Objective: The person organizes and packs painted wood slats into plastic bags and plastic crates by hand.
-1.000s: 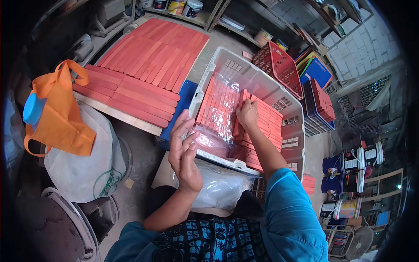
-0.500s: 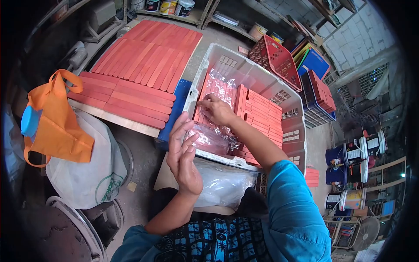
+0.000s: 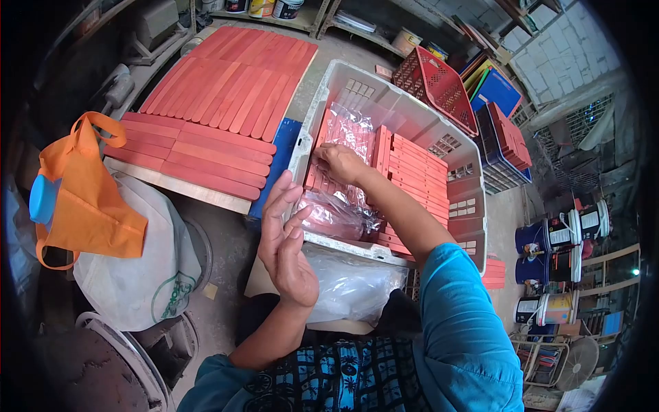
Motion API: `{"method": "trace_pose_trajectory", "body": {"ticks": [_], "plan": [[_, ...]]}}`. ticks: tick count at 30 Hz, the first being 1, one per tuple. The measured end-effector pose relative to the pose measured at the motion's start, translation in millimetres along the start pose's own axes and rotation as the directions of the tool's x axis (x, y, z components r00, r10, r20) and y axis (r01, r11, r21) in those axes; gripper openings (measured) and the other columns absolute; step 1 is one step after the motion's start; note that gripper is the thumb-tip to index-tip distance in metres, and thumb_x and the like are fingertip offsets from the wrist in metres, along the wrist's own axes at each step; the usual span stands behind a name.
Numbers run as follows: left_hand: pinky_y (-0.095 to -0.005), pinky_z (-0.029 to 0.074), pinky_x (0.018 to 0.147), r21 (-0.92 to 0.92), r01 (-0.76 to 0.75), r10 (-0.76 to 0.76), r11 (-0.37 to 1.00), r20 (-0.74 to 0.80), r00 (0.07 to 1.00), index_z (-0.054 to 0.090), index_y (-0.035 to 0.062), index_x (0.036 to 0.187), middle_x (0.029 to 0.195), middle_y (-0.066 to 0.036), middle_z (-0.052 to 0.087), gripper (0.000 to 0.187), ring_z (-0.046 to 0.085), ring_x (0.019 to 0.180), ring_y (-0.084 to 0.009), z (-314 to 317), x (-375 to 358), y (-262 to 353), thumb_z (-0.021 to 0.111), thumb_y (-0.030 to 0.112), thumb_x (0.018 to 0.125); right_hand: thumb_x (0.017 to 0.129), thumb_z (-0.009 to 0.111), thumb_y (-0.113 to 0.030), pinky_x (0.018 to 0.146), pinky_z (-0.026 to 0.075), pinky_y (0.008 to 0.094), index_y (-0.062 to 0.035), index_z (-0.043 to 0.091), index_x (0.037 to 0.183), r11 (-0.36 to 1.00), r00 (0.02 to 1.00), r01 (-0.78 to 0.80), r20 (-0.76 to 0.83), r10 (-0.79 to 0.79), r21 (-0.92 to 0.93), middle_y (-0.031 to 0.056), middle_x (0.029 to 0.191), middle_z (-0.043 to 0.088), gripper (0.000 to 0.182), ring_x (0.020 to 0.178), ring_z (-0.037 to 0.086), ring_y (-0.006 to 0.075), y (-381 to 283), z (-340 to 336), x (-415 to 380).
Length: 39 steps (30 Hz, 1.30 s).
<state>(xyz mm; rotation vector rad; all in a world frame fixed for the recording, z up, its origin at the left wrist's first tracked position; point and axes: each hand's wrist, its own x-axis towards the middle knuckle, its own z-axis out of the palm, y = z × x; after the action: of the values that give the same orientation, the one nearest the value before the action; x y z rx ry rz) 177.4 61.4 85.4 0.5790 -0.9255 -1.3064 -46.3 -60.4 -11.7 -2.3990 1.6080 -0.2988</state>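
Note:
My right hand [image 3: 340, 163] reaches into a grey-white plastic crate [image 3: 464, 134], its fingers bent and pinched together on a clear plastic bag [image 3: 353, 130]. Under and inside this plastic lie flat red wooden slats. Beside it in the crate are stacked red wooden slats [image 3: 415, 175] without wrapping. A crumpled, shiny bundle in plastic [image 3: 333, 218] sits in the crate's near left corner. My left hand [image 3: 287, 240] is held up by the crate's near left edge, fingers stretched out and slightly apart, with nothing in it.
To the left, rows of red slats [image 3: 226, 82] cover a board. An orange bag [image 3: 93, 199] rests on a white sack [image 3: 137, 268]. Clear plastic bags [image 3: 353, 288] lie before me. Beyond the crate stand a red basket [image 3: 439, 89] and, at right, paint buckets [image 3: 549, 237].
My right hand's fingers have drawn in more tightly over the plastic. My left hand stays nearly where it was. The whole view has shifted slightly.

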Motion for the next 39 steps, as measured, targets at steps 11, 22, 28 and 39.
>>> {"method": "trace_pose_trajectory", "body": {"ticks": [11, 22, 28, 39], "plan": [[-0.0342, 0.039, 0.095, -0.008, 0.007, -0.007, 1.000, 0.012, 1.000, 0.047, -0.0074, 0.122, 0.138, -0.020, 0.038, 0.048, 0.039, 0.126, -0.0226, 2.6, -2.7, -3.7, 0.037, 0.016, 0.081, 0.079, 0.051, -0.012, 0.071, 0.046, 0.0435, 0.0009, 0.053, 0.079, 0.999, 0.991, 0.013, -0.132, -0.019, -0.043, 0.0181, 0.083, 0.056, 0.013, 0.082, 0.057, 0.0368, -7.4, 8.4, 3.5], [-0.0348, 0.039, 0.094, 0.211, -0.039, 0.007, 0.977, 0.150, 0.989, 0.053, -0.0066, 0.115, 0.129, -0.020, 0.048, 0.043, 0.046, 0.120, -0.0256, 5.9, 13.7, 4.8, 0.039, 0.016, 0.082, 0.074, 0.053, -0.003, 0.082, 0.047, 0.0434, -0.0022, 0.055, 0.104, 0.964, 0.960, -0.246, -0.159, 0.229, -0.097, 0.0192, 0.104, 0.055, 0.030, 0.097, 0.056, 0.0374, -2.9, -18.7, -10.1], [-0.0382, 0.039, 0.095, 0.767, -0.398, -0.319, 0.504, 0.593, 0.739, 0.059, -0.0011, 0.110, 0.122, -0.021, 0.054, 0.035, 0.052, 0.114, -0.0322, 56.6, 83.7, 7.3, 0.049, 0.014, 0.080, 0.080, 0.054, -0.010, 0.084, 0.046, 0.0448, -0.0023, 0.052, 0.112, 0.851, 0.704, -0.465, -0.482, 0.522, 0.243, 0.0209, 0.113, 0.050, 0.033, 0.099, 0.055, 0.0390, 33.6, -58.5, -62.2], [-0.0594, 0.013, 0.108, 0.276, -0.956, -0.602, -0.100, 0.748, 0.279, 0.019, 0.0211, 0.146, 0.152, -0.009, 0.016, 0.081, 0.015, 0.140, -0.0268, 59.7, 103.7, -138.9, 0.057, 0.023, 0.074, 0.067, 0.070, -0.039, 0.105, 0.024, 0.0606, -0.0094, 0.048, 0.129, 0.847, 0.837, -0.463, 0.183, 0.515, -0.261, 0.0105, 0.140, 0.035, 0.073, 0.136, 0.023, 0.0268, 36.1, -41.5, -88.9]]}}
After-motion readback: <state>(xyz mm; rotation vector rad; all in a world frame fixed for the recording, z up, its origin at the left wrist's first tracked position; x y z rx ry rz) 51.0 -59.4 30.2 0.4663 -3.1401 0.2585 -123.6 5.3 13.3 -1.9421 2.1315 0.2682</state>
